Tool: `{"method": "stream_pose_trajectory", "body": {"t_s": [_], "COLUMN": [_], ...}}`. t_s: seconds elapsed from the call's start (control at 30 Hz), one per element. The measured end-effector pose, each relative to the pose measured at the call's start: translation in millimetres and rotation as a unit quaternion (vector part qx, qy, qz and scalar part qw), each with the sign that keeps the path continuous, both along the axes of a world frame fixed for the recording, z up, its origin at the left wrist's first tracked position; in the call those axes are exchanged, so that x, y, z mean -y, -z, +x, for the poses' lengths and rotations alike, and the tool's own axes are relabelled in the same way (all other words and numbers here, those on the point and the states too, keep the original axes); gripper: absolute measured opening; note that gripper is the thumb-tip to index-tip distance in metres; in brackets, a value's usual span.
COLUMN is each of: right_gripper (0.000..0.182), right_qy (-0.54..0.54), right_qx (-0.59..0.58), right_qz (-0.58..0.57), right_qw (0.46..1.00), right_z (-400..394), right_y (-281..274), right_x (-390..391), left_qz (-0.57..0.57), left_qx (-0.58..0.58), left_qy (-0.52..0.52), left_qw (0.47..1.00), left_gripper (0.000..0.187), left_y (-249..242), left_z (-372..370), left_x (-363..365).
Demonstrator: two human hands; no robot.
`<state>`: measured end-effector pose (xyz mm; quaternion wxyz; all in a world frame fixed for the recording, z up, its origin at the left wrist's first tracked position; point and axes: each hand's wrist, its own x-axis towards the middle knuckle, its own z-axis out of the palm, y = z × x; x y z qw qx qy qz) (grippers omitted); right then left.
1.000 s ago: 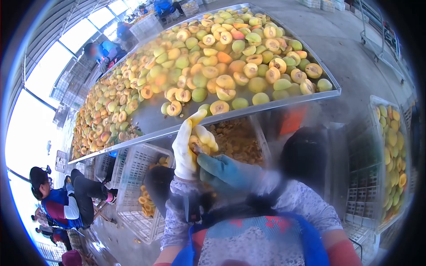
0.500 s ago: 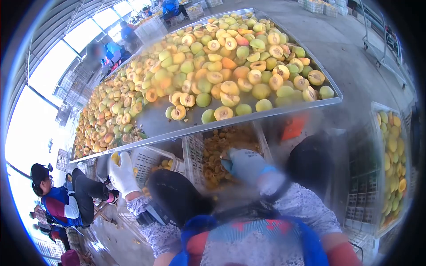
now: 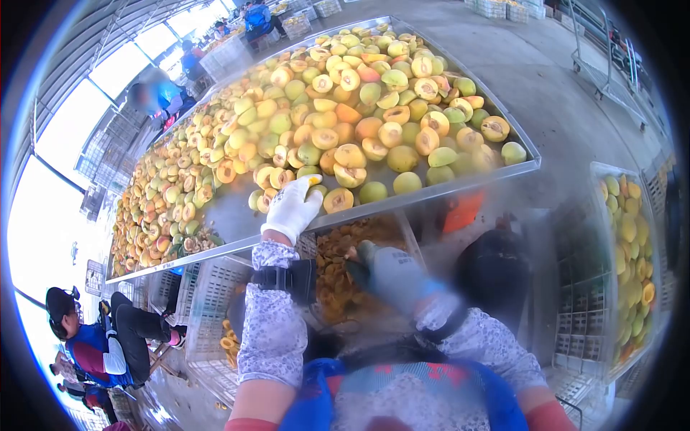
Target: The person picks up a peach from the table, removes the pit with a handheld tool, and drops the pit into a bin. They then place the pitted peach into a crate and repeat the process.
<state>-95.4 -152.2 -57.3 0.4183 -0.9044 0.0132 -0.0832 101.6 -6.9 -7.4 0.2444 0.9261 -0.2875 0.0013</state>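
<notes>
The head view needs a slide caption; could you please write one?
Left hand in a white glove among halved yellow-green fruit on a silver metal tray.

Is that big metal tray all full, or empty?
Neither: the tray holds lots of fruit, but bare metal shows beside the left hand.

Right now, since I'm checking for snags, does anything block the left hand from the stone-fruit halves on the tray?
Nothing visible does: the white-gloved left hand reaches over the metal tray's near rim, beside the closest stone-fruit halves.
</notes>
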Motion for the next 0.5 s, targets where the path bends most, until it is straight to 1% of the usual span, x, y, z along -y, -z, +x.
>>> {"method": "stream_pose_trajectory", "body": {"t_s": [0.07, 0.17, 0.2, 0.27, 0.3, 0.33, 0.37, 0.43, 0.5], "right_gripper": [0.031, 0.031, 0.03, 0.029, 0.028, 0.027, 0.026, 0.025, 0.025], "right_qy": [0.013, 0.017, 0.031, 0.063, 0.065, 0.068, 0.072, 0.079, 0.068], "right_qx": [0.004, 0.041, 0.041, 0.043, 0.076, 0.108, 0.139, 0.152, 0.173], "right_qz": [0.006, 0.058, 0.07, 0.096, 0.119, 0.142, 0.166, 0.192, 0.198], "right_qw": [1.0, 0.997, 0.996, 0.993, 0.988, 0.982, 0.974, 0.966, 0.962], "right_z": [4, 5, 6, 8, 8, 7, 6, 7, 12], "right_y": [0, -10, -14, -20, -23, -25, -27, -31, -34], "right_x": [-2, -9, -10, -12, -10, -7, -4, -4, -8], "left_qz": [0.014, 0.079, 0.078, 0.044, 0.029, -0.113, -0.268, -0.381, -0.475], "left_qx": [0.005, -0.018, -0.005, -0.047, -0.067, -0.16, -0.264, -0.28, -0.309], "left_qy": [-0.007, 0.006, 0.022, -0.002, -0.011, -0.022, -0.018, -0.032, 0.017], "left_qw": [1.0, 0.997, 0.997, 0.998, 0.997, 0.98, 0.926, 0.881, 0.824], "left_gripper": [0.045, 0.051, 0.055, 0.055, 0.055, 0.05, 0.049, 0.052, 0.05], "left_y": [-4, -18, -17, -18, -21, -17, -13, -27, -41], "left_z": [-8, -5, 2, 5, 3, 4, 3, -17, -46], "left_x": [4, 10, 12, 5, 5, -2, -13, -30, -35]}}
